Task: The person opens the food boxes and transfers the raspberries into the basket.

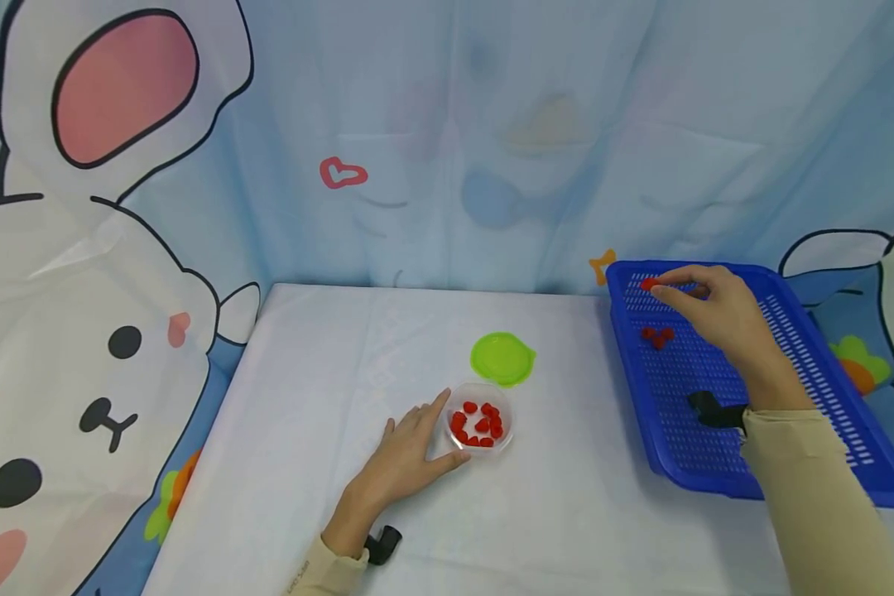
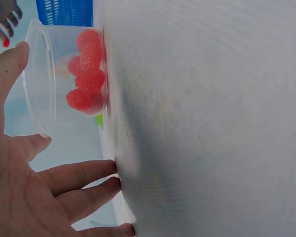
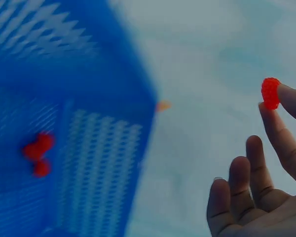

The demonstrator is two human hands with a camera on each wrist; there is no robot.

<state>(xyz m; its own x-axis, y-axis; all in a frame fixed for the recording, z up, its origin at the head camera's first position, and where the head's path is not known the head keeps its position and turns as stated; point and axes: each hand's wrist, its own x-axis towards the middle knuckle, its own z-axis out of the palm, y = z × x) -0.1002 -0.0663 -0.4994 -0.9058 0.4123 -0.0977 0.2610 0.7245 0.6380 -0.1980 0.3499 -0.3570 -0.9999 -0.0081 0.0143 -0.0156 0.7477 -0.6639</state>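
A clear plastic cup [image 1: 508, 426] with several red raspberries [image 1: 482, 425] inside stands upright on the white table. My left hand [image 1: 406, 455] is at the cup's left side, its index finger and thumb spread along the rim [image 2: 52, 74]. Its other fingers are nearly straight, with their tips at the tabletop. Above the far part of a blue basket [image 1: 641, 414], my right hand [image 1: 723, 314] pinches one raspberry [image 3: 271, 93] between thumb and index finger. The remaining fingers of that hand are loosely bent. A small cluster of raspberries [image 1: 657, 338] lies in the basket.
Just behind the cup lies a round green lid [image 1: 502, 359] with a small tab. A blue printed curtain [image 1: 432, 223] hangs along the table's back edge. The basket takes up the table's right side, its raised rim [image 1: 629, 397] facing the cup.
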